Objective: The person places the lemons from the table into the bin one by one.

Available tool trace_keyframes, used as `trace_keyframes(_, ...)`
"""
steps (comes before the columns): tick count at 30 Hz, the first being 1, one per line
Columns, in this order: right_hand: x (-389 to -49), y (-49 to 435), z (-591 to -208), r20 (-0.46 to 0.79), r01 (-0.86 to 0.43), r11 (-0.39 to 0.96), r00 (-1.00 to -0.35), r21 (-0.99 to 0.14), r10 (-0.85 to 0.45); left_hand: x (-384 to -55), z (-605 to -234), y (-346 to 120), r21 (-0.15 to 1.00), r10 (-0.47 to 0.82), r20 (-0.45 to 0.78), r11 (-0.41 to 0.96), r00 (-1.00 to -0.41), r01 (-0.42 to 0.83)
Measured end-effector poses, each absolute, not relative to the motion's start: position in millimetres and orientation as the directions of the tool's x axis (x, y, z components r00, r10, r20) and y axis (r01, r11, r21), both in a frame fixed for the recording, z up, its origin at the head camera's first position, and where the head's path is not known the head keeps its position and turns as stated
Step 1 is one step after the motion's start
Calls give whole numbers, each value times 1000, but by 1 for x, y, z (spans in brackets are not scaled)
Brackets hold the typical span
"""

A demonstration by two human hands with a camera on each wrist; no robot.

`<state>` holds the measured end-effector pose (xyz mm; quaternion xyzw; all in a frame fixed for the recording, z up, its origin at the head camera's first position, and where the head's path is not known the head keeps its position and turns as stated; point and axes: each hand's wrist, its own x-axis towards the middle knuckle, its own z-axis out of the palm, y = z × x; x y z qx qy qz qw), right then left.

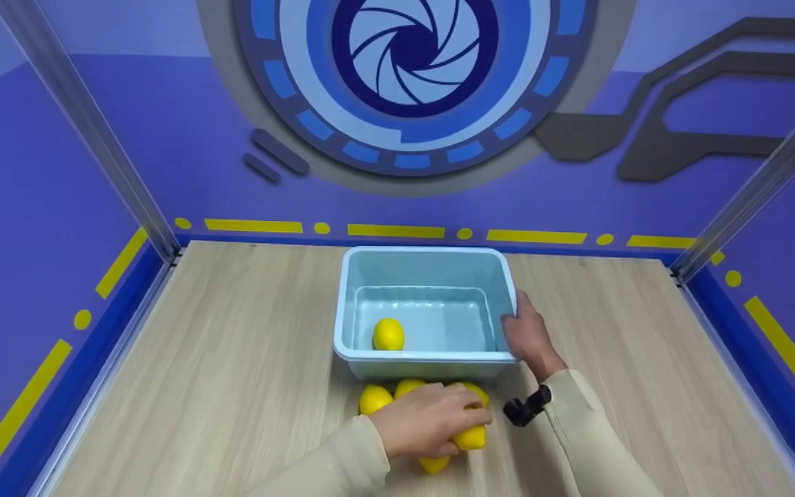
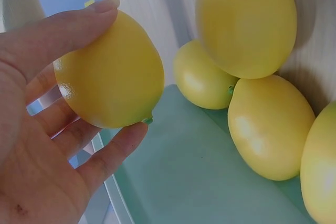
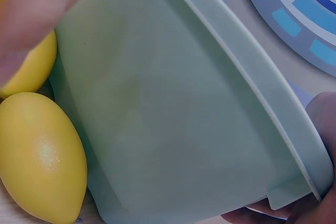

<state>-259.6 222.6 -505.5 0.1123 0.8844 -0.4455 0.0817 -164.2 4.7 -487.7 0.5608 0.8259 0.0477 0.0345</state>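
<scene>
Purple panels (image 1: 128, 117) stood behind the worktop (image 1: 252, 338). Toward its far edge I saw the pale blue bin (image 1: 432, 357), its right rim gripped by the right hand (image 1: 530, 335). The left hand (image 1: 428, 417) held one lemon (image 2: 115, 74) between thumb and fingers; other lemons (image 1: 375, 399) lay at the bin's near side (a single lemon (image 1: 388, 334) sat inside, near-left corner).
</scene>
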Motion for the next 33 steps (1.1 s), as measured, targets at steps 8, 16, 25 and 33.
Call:
trace_keyframes(8, -257, 222, -507, -208, 240, 566, -971, -789, 121, -165, -483, 3, 69, 924, 46, 376, -379, 924)
trace_keyframes(16, -256, 223, -505, -218, 247, 550, -969, -798, 120, -168, -480, 1, 98, 919, 35, 388, -393, 916)
trace_keyframes(25, -257, 222, -505, -238, 266, 547, -964, -794, 122, -171, -478, 2, 97, 921, 27, 384, -388, 918)
trace_keyframes(33, -257, 222, -506, -225, 256, 555, -966, -791, 126, -172, -475, 1, 85, 922, 29, 383, -387, 920)
